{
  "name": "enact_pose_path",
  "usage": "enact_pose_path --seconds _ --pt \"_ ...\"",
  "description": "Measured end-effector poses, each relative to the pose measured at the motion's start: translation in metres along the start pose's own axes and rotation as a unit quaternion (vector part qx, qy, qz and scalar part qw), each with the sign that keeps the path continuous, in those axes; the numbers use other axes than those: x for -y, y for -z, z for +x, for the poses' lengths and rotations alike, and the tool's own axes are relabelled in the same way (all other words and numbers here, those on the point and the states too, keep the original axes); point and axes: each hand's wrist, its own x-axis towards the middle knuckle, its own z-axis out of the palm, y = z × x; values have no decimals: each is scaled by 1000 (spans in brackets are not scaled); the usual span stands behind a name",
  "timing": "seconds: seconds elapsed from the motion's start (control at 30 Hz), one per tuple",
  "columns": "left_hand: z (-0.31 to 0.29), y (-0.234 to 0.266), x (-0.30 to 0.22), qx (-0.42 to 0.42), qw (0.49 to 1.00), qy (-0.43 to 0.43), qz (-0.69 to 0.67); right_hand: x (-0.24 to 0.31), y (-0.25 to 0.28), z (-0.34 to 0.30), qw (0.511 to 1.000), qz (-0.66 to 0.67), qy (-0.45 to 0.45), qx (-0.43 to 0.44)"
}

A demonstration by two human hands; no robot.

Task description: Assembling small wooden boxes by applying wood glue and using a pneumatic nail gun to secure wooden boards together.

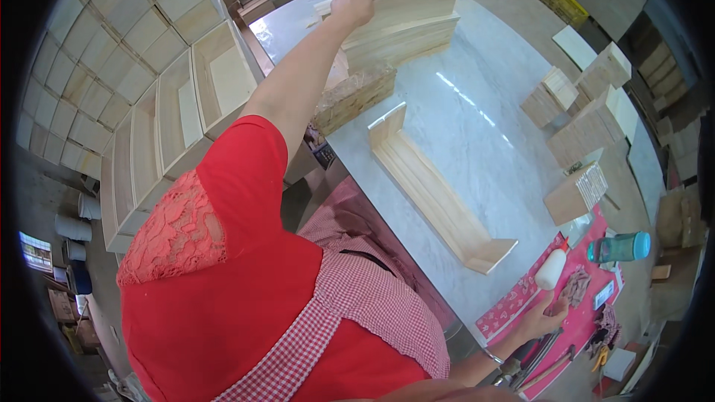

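My left hand point(354, 6) reaches to the far side of the table, closed over the top edge of a thin pale wooden board point(417, 6) standing by a stack of similar boards point(402, 39). Below it on the tabletop lies a three-piece wooden assembly point(428, 190), a long board with a short upright piece at each end. At the lower right my right hand point(542, 320) rests low over a pink cloth point(577, 324), its fingers apart and nothing visible between them. Just beyond those fingers is a white squeeze bottle point(551, 269) with a red tip.
Bundles of small wooden pieces point(588, 130) stand along the table's right side. A teal bottle point(620, 247), a crumpled rag point(576, 285) and hand tools point(540, 357) lie near my right hand. Wooden boxes point(175, 104) are stacked high at left. A plastic-wrapped block point(357, 97) sits at the near edge.
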Motion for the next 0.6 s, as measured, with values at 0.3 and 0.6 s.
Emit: enact_pose_path --seconds 0.3,0.6 --pt "-36 23 -46 183 930 -225 -226 82 -6 -4 961 224 87 138" --pt "-142 29 -114 180 822 -456 -289 150 -14 -5 939 274 123 165"
